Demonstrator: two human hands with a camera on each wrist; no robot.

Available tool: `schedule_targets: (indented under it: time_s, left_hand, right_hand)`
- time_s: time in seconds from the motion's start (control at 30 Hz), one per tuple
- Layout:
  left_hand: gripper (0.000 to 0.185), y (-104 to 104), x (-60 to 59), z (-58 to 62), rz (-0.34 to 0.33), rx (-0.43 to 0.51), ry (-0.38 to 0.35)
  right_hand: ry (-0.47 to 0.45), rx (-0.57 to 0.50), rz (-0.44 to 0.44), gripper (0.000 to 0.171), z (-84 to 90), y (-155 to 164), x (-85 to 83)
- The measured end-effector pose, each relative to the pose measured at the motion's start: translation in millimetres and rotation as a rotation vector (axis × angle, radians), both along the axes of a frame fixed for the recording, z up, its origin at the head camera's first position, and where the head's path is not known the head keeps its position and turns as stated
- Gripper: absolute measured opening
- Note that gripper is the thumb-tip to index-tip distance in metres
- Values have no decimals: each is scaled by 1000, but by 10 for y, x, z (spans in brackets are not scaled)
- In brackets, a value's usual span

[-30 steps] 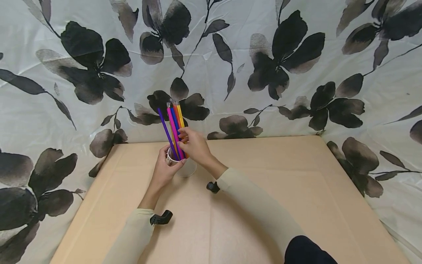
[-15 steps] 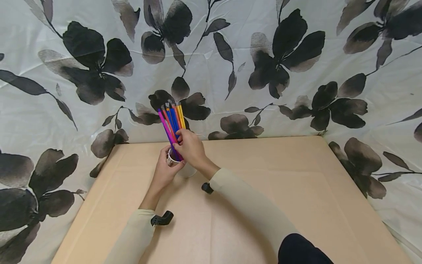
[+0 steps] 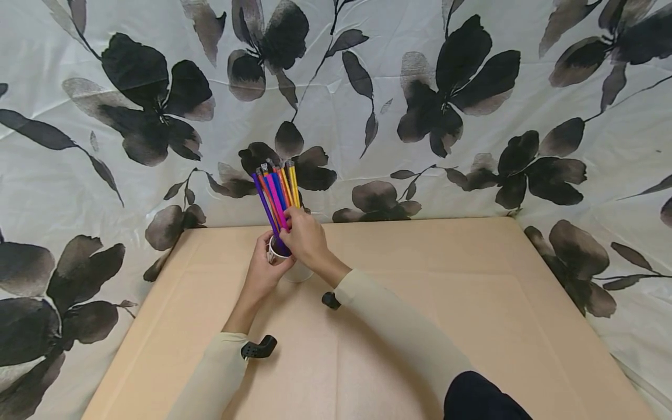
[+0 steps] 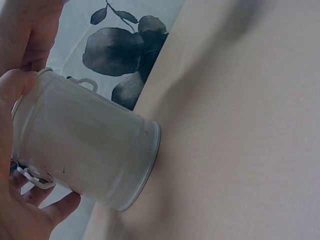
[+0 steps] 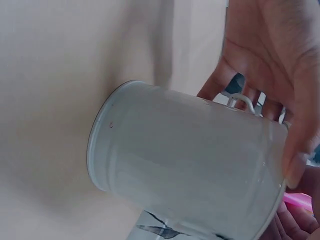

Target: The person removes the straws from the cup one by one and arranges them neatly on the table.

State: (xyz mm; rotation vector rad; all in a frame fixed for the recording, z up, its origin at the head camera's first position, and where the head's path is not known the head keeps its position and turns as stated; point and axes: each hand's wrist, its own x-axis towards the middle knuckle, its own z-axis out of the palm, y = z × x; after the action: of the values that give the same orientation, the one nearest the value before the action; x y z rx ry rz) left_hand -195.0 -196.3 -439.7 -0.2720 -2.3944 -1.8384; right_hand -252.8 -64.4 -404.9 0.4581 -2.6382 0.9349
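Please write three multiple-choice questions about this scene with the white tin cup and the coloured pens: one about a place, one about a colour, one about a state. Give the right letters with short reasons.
1. Where does the white tin cup stand?
A. near the table's far edge
B. on the floor
C. at the table's right edge

2. Which colour is among the pens?
A. green
B. yellow
C. brown

3. What does the right hand do?
A. lies flat
B. hangs idle
C. grips the pens

Answers: 1 A, the cup stands on the tan table close to the curtain; 2 B, a yellow pen shows at the bundle's right; 3 C, its fingers curl round the bundle, while the left hand holds the cup.
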Motion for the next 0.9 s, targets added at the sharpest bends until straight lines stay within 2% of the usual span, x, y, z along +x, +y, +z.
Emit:
schedule_targets:
  time_s: [0.1,0.33,0.6,0.73,0.9]
  left_hand:
    - [79,3,-11,-6,-8,20,-3]
    - [81,-70,-176,-340,5,47,38]
    - [80,-61,-166,-356,18,15,43]
    - [80,-56,-164,-350,19,8,34]
    - [80,-54,-163,-335,13,17,28]
  right_hand:
    - [-36,-18,28,32,24,56,7]
    - [-131,-65,112,32,36,148,23]
    - [-269,-311,283,31,49,224,-35]
    - [-253,-376,308,36,72,261,-59]
    - [-179,-403,315,42,169,319,-62]
